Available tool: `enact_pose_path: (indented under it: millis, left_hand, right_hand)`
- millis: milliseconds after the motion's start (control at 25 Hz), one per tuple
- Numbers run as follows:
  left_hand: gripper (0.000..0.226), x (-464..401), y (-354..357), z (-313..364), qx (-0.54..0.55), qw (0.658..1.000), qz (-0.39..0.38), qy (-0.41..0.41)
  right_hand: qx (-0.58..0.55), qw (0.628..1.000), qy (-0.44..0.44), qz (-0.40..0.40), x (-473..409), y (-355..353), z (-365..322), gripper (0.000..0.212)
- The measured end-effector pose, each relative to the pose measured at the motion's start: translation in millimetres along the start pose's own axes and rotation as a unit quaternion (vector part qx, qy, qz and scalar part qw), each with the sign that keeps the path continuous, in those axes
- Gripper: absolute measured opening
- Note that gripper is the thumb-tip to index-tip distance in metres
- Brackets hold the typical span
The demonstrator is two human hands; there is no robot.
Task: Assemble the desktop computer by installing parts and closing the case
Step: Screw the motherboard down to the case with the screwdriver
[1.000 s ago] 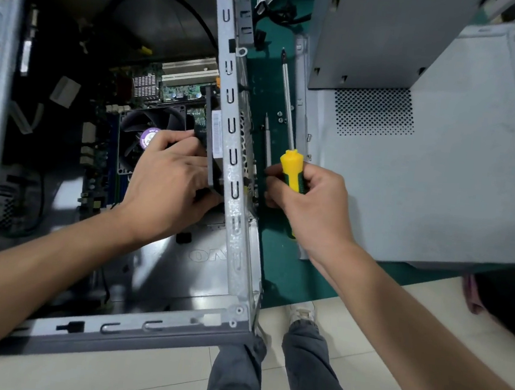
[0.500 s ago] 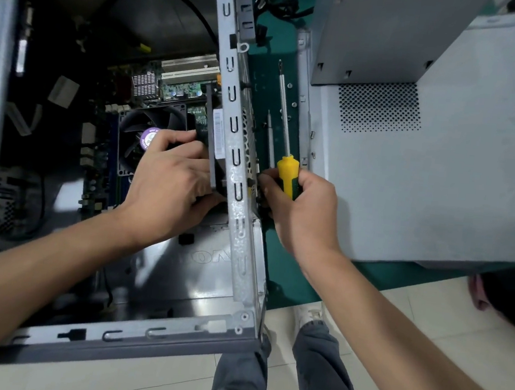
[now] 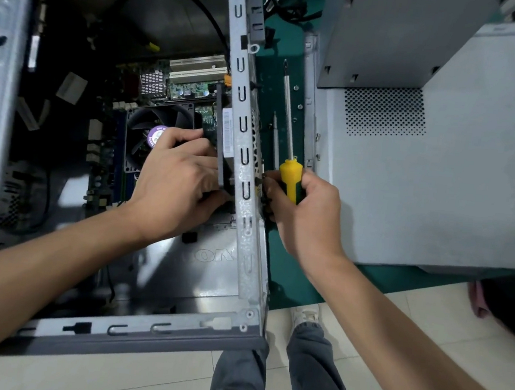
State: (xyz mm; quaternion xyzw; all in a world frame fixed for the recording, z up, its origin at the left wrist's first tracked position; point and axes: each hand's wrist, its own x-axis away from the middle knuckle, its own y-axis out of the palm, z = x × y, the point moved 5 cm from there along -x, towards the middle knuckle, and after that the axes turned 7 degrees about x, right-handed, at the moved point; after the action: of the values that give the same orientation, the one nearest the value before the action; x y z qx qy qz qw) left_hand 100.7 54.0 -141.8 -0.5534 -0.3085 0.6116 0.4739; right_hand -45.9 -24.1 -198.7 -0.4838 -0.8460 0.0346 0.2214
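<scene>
Inside the open grey metal computer case (image 3: 242, 212), which lies on its side at the edge of a green work mat (image 3: 278, 259), the left hand (image 3: 175, 183) curls its fingers around a dark, flat expansion card (image 3: 221, 134) that stands on edge against the case's slotted rear wall. Just beyond that hand sits the black round cooling fan with a purple centre label (image 3: 149, 128), mounted on the green motherboard (image 3: 184, 88). Just outside the same rear wall, the right hand (image 3: 305, 209) is closed around the yellow-and-green handle of a long-shafted screwdriver (image 3: 289, 179), whose silver shaft points away from the person along the mat; the fingertips press up against the outer face of the wall, and what, if anything, they pinch there cannot be made out. A second thin silver tool (image 3: 275, 143) lies on the mat beside the shaft. The two hands are close together, parted only by the case wall. To the right, a grey metal side panel with a perforated vent patch (image 3: 439, 187) lies flat on the mat, with another grey metal box (image 3: 388, 34) resting on its far end. Below, grey trouser legs (image 3: 263, 377) and a pale shoe (image 3: 306, 314) stand on the tiled floor (image 3: 442, 354).
</scene>
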Motion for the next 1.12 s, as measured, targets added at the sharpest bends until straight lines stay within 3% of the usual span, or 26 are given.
enact_pose_path:
  millis: [360, 480, 720, 1120]
  left_hand:
    - [0.031, 2, 1, 1, -0.013, 1.000, -0.010, -0.003]
    - [0.030, 2, 1, -1, -0.013, 1.000, -0.015, -0.008]
    - [0.030, -1, 1, 0, -0.001, 1.000, -0.016, -0.006]
    - [0.037, 1, 2, -1, -0.025, 0.999, -0.025, -0.008]
  right_hand:
    - [-0.042, 0.993, 0.023, -0.110, -3, -15, -10, 0.004]
    - [-0.065, 0.990, 0.025, -0.126, -11, -36, -11, 0.019]
    - [0.069, 0.968, 0.013, -0.239, -37, -87, -2, 0.037]
    - [-0.053, 0.961, 0.047, -0.266, -56, -130, -1, 0.056]
